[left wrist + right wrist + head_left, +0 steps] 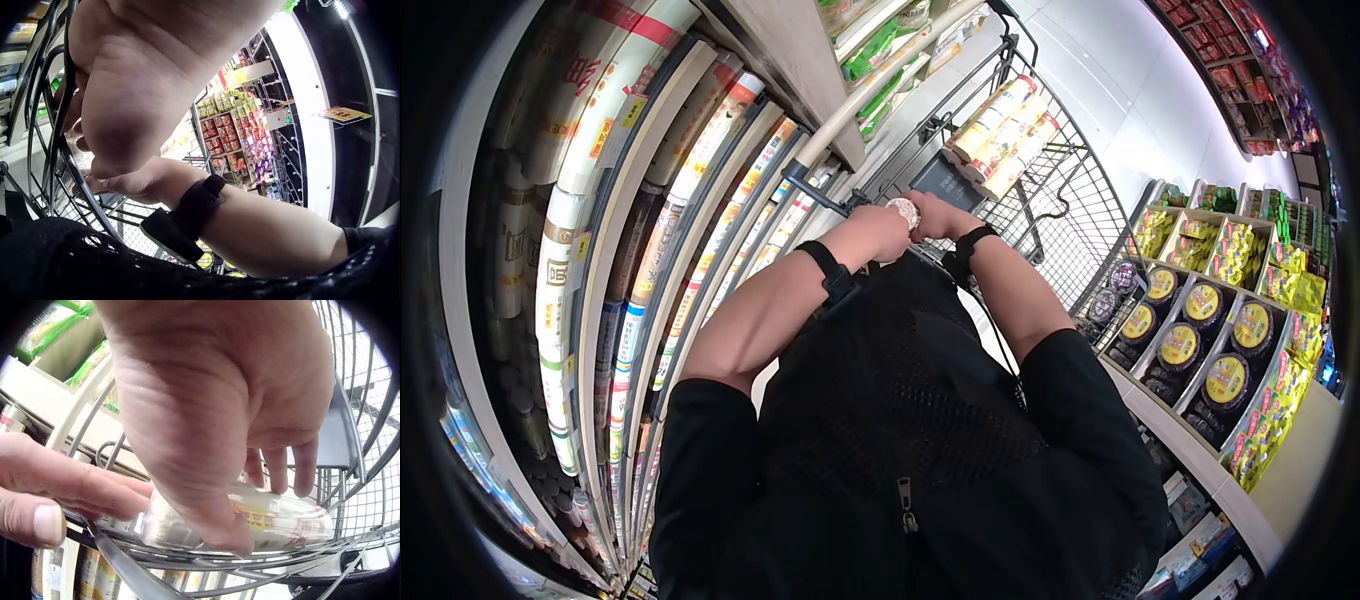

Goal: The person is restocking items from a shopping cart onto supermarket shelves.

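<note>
My right hand (206, 406) grips a clear-wrapped cylindrical pack of dried noodles (275, 519), thumb on the near side and fingers over the far side. The pale round end of this pack shows between my hands in the head view. My left hand (882, 236) is beside that end. Its fingers (106, 487) lie fairly straight against the end of the pack in the right wrist view, with the thumb held apart. In the left wrist view, the left palm hides most of the pack. Both hands are over the near end of a wire shopping cart (1090, 215).
Several similar noodle packs (1005, 135) are stacked in the cart, near a grey panel (955, 185). Shelves of cylindrical packs (690, 170) stand close on the left. At right is a display (1190, 400) of yellow-labelled round tubs and yellow bags. White floor (1090, 60) lies ahead.
</note>
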